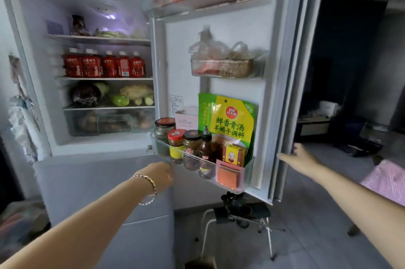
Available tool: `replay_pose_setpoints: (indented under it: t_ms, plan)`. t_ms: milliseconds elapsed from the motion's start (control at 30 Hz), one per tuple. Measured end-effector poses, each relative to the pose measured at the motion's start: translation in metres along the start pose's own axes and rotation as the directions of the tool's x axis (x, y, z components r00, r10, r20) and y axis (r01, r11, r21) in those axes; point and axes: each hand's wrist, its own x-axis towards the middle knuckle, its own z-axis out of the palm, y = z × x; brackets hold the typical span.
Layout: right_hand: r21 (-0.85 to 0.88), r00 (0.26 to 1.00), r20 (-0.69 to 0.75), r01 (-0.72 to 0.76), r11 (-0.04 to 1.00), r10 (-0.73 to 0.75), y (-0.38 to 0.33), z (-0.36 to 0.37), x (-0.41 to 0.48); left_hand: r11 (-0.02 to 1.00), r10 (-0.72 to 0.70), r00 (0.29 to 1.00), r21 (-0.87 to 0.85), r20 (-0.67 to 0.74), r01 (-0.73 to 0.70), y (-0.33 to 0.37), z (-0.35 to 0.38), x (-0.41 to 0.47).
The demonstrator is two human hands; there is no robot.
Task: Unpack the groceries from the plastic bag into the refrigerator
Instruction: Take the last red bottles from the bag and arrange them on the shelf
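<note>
While the refrigerator (pixel 98 152) stands open, both hands reach toward its door (pixel 186 49).
Right hand (pixel 300 159): fingers extended, touching the door's outer edge, holding nothing. Left hand (pixel 160 175), bracelet (pixel 149 187) at the wrist: located at the lower left corner of the bottom door bin (pixel 248 172); fingers hidden, grip cannot be determined. Jars (pixel 175 137) and a seasoning pouch (pixel 230 119) occupy that bin.

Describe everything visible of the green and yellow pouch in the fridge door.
The pouch is a large, flat, glossy, plastic-looking packet: green edges, a yellow panel with a round red logo, green Chinese lettering and a hang hole on top. It stands upright in the lowest door bin, behind a dark sauce bottle and a small yellow box that hide its base.
</note>
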Motion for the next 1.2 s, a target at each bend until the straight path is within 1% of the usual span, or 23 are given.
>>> replay_pose_setpoints:
  t_ms: [33,133,200,300,367,467,567,600,633,667,700,733,800,833,900,1033,1100,1200]
  plan:
    - [0.070,1.000,-0.003,0.019,0.997,-0.019,0.001,0.003,0.003,1.000,-0.021,1.000,0.006,0.002,0.021,0.000,0.001,-0.007]
    - [0.235,0.999,-0.029,0.022,0.972,-0.015,0.012,0.013,0.012,0.998,-0.063,0.998,-0.005,-0.019,0.063,-0.007,0.004,-0.026]
    - [0.287,0.998,-0.053,0.047,0.957,-0.033,0.019,0.018,0.006,0.996,-0.087,0.995,-0.033,-0.054,0.085,-0.013,0.007,-0.038]
    - [0.244,0.989,-0.102,0.133,0.961,-0.111,0.024,0.027,-0.014,0.991,-0.105,0.991,-0.091,-0.086,0.097,-0.024,0.016,-0.057]
    - [0.215,0.970,-0.132,0.228,0.950,-0.203,0.021,0.032,-0.040,0.987,-0.121,0.991,-0.110,-0.062,0.114,-0.036,0.026,-0.069]
    - [0.138,0.920,-0.147,0.382,0.914,-0.363,0.012,0.042,-0.085,0.980,-0.159,0.987,-0.122,-0.005,0.157,-0.057,0.040,-0.086]
    - [0.080,0.843,-0.089,0.536,0.840,-0.530,-0.001,0.058,-0.125,0.968,-0.205,0.979,-0.145,0.008,0.204,-0.077,0.045,-0.103]
    - [0.030,0.796,-0.094,0.603,0.797,-0.598,-0.007,0.066,-0.138,0.962,-0.220,0.976,-0.166,0.002,0.217,-0.086,0.045,-0.108]
    - [-0.049,0.719,-0.118,0.684,0.727,-0.685,-0.014,0.075,-0.148,0.956,-0.230,0.973,-0.187,-0.004,0.225,-0.095,0.044,-0.114]
    - [-0.145,0.617,-0.139,0.762,0.632,-0.775,-0.022,0.086,-0.157,0.953,-0.236,0.972,-0.200,-0.010,0.230,-0.104,0.042,-0.120]
    - [-0.233,0.508,-0.144,0.816,0.528,-0.849,-0.032,0.098,-0.166,0.951,-0.242,0.970,-0.204,-0.018,0.233,-0.115,0.039,-0.128]
    - [-0.303,0.421,-0.122,0.847,0.438,-0.899,-0.044,0.112,-0.173,0.950,-0.249,0.968,-0.200,-0.022,0.240,-0.128,0.037,-0.135]
    - [-0.404,0.295,-0.044,0.869,0.287,-0.954,-0.072,0.141,-0.185,0.951,-0.258,0.966,-0.182,-0.025,0.249,-0.158,0.028,-0.153]
    - [-0.436,0.256,-0.017,0.868,0.238,-0.967,-0.086,0.157,-0.191,0.951,-0.262,0.964,-0.176,-0.033,0.253,-0.173,0.023,-0.163]
    - [-0.443,0.234,0.010,0.872,0.206,-0.972,-0.111,0.191,-0.202,0.955,-0.269,0.962,-0.148,-0.056,0.258,-0.212,0.014,-0.182]
    - [-0.396,0.253,0.021,0.891,0.224,-0.967,-0.167,0.264,-0.227,0.925,-0.351,0.936,-0.163,-0.015,0.344,-0.294,0.003,-0.211]
    - [-0.411,0.250,0.033,0.886,0.215,-0.968,-0.199,0.298,-0.238,0.913,-0.375,0.927,-0.180,-0.011,0.367,-0.333,-0.004,-0.221]
    - [-0.494,0.228,0.084,0.855,0.158,-0.970,-0.246,0.345,-0.247,0.902,-0.389,0.921,-0.197,0.012,0.384,-0.381,-0.016,-0.232]
